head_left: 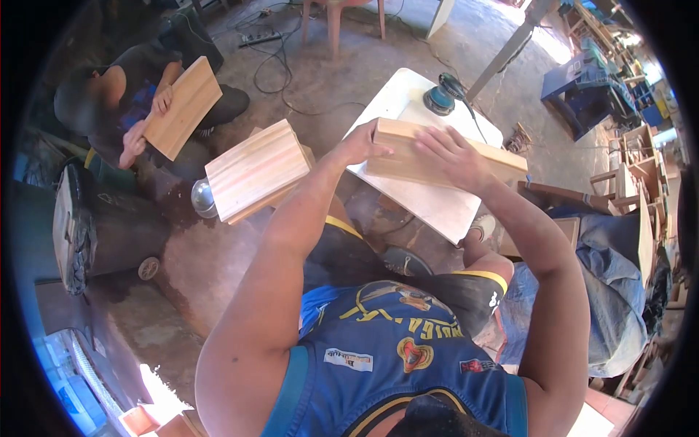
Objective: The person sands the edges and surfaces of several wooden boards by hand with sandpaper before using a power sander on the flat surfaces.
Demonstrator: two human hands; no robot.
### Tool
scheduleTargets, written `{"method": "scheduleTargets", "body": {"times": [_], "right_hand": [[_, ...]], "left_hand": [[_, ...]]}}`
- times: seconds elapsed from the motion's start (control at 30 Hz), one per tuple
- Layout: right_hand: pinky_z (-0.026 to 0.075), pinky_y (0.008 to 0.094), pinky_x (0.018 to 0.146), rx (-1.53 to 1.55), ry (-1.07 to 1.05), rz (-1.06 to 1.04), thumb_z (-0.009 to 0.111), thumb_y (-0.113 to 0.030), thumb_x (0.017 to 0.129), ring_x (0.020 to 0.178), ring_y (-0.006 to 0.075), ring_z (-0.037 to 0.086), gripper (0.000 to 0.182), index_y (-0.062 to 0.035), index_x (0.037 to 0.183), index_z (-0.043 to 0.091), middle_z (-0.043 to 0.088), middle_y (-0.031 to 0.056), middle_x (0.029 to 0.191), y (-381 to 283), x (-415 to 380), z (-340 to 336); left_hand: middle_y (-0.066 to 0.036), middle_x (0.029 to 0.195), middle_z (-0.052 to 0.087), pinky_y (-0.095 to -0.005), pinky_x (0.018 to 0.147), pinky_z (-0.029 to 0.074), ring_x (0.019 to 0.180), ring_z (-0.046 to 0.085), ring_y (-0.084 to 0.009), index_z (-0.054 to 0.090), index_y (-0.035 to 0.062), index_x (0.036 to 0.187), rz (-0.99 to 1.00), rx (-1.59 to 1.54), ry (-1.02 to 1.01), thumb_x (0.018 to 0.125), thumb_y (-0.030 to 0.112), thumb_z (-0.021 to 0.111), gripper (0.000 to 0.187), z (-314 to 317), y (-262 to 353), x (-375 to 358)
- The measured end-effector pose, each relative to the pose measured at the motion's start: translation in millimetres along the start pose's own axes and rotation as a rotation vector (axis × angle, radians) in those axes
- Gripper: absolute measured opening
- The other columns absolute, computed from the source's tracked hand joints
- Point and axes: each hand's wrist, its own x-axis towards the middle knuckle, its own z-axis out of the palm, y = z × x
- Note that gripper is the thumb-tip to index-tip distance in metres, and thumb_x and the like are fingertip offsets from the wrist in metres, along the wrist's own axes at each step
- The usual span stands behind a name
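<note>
A long pale wooden board [408, 169] lies over a white tabletop [437, 207], with one long edge raised toward the back. My left hand [360, 143] grips the board's left end, fingers wrapped round its corner. My right hand [453, 156] rests flat on the board's upper face, fingers spread. Behind the board, a teal power sander [440, 99] stands on the same tabletop, its cord running down toward the board. To the left of my left forearm is a stack of wooden boards [258, 171].
At the upper left, another person [124, 95] holds a wooden panel [186, 109] in both hands. A black wheeled bin [109, 226] stands at the left. Cables [280, 80] lie on the floor near a pink chair [335, 18]. A blue tarp [608, 291] and wooden pieces are at the right.
</note>
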Motion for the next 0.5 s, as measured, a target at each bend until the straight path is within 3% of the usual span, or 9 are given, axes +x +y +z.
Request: {"method": "scheduleTargets", "body": {"times": [0.13, 0.2, 0.33, 0.43, 0.5], "right_hand": [[0.034, 0.0453, 0.119, 0.010, -0.032, -0.053, 0.058, -0.026, 0.088, 0.148, 0.0226, 0.036, 0.071, -0.0101, 0.153, 0.036, 0.036, 0.0060, 0.161, -8, 30, 3], [0.037, 0.0462, 0.117, 0.067, 0.046, -0.032, 0.060, -0.026, 0.086, 0.146, 0.0239, 0.038, 0.071, -0.0097, 0.152, 0.040, 0.041, 0.0072, 0.157, -37, 80, -1], [0.039, 0.0461, 0.116, 0.148, 0.106, -0.084, 0.060, -0.026, 0.085, 0.145, 0.0242, 0.039, 0.068, -0.0096, 0.149, 0.043, 0.044, 0.0079, 0.155, -24, 71, -5], [0.040, 0.0450, 0.114, 0.085, 0.045, -0.103, 0.060, -0.026, 0.085, 0.144, 0.0249, 0.040, 0.066, -0.0095, 0.147, 0.045, 0.044, 0.0073, 0.153, -3, 48, -8], [0.043, 0.0442, 0.112, 0.068, 0.028, -0.104, 0.061, -0.026, 0.086, 0.142, 0.0257, 0.042, 0.064, -0.0088, 0.146, 0.046, 0.045, 0.0062, 0.153, -4, 45, -10]], "left_hand": [[-0.013, 0.124, 0.066, -0.0357, 0.099, 0.049, 0.115, 0.061, -0.0202, 0.055, 0.0022, 0.132, 0.022, 0.038, 0.014, 0.076, 0.007, 0.082, 0.062, 0, -4, 2], [-0.009, 0.118, 0.068, -0.0345, 0.099, 0.048, 0.109, 0.063, -0.0186, 0.055, 0.0042, 0.131, 0.175, 0.405, 0.070, 0.079, 0.008, 0.082, 0.059, 0, -10, -1], [-0.012, 0.124, 0.065, -0.0367, 0.101, 0.047, 0.114, 0.061, -0.0215, 0.055, 0.0033, 0.131, 0.160, 0.361, 0.014, 0.081, 0.009, 0.081, 0.057, -2, -9, -3], [-0.013, 0.128, 0.065, -0.0375, 0.098, 0.051, 0.112, 0.063, -0.0258, 0.057, 0.0053, 0.130, 0.012, 0.141, 0.020, 0.078, 0.012, 0.082, 0.058, -3, 4, -3], [-0.012, 0.139, 0.056, -0.0411, 0.108, 0.044, 0.127, 0.053, -0.0280, 0.054, 0.0059, 0.135, -0.073, 0.144, -0.086, 0.084, 0.017, 0.078, 0.058, -2, 10, -4]]}}
